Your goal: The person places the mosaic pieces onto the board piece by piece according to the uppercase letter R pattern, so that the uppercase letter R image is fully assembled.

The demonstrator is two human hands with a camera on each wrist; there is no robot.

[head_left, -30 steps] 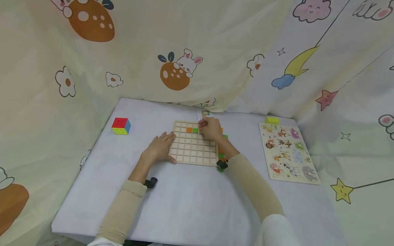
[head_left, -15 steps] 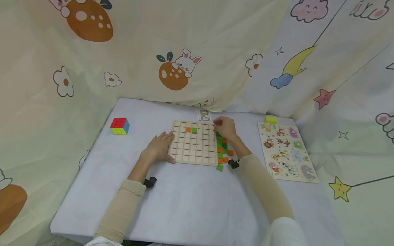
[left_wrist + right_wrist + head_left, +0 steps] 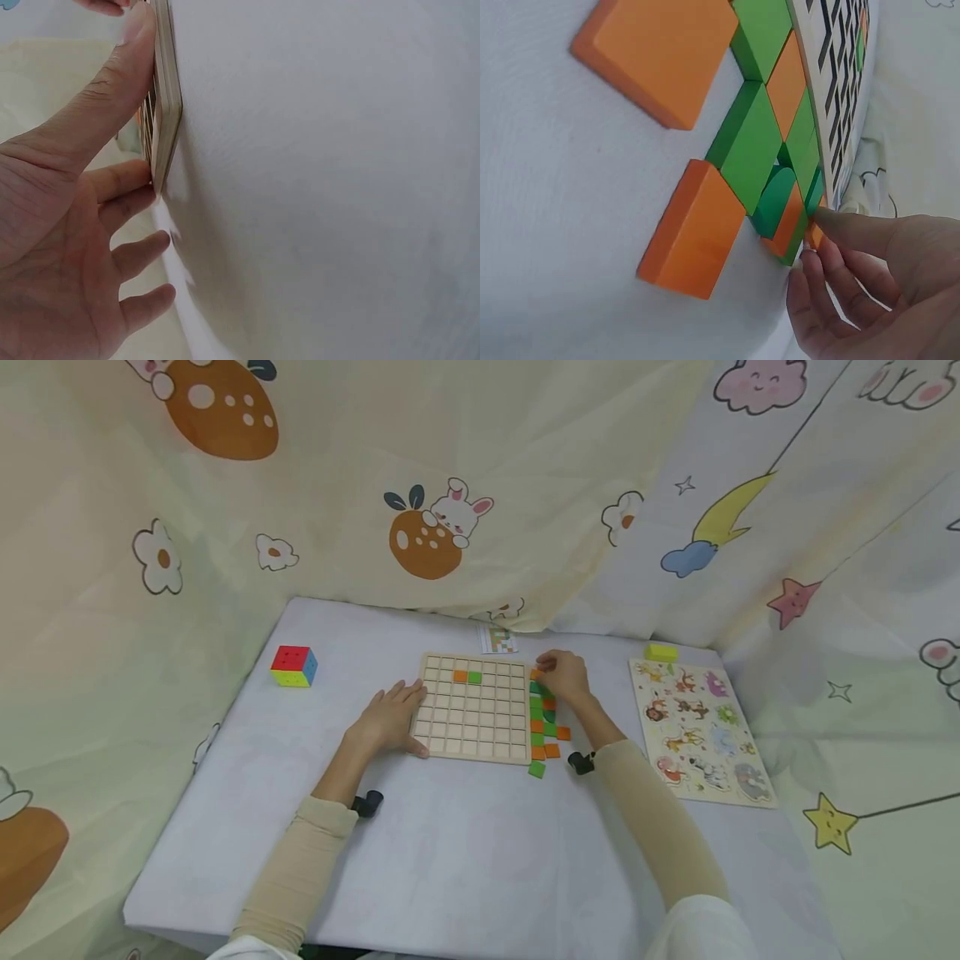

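Note:
A wooden grid board (image 3: pixel 476 718) lies flat on the table, with one orange square tile (image 3: pixel 460 677) and one green square tile (image 3: pixel 474 677) side by side in an upper row. My left hand (image 3: pixel 386 718) rests at the board's left side. In the left wrist view its thumb (image 3: pixel 101 94) lies along the board's edge, fingers spread. At the board's upper right corner, my right hand (image 3: pixel 567 678) pinches an orange tile (image 3: pixel 816 234) between thumb and fingertips, partly hidden by them. Several loose green and orange tiles (image 3: pixel 754 146) lie beside the board's right edge.
A small pattern card (image 3: pixel 498 640) lies behind the board. To the far left sits a puzzle cube (image 3: pixel 293 666). On the right are an animal puzzle board (image 3: pixel 701 735) and a yellow block (image 3: pixel 661 652). A printed curtain (image 3: pixel 315 468) hangs behind the table.
My right hand has left the grid's upper row and moved right to the loose tiles, where it takes hold of an orange one. My left hand stays in place.

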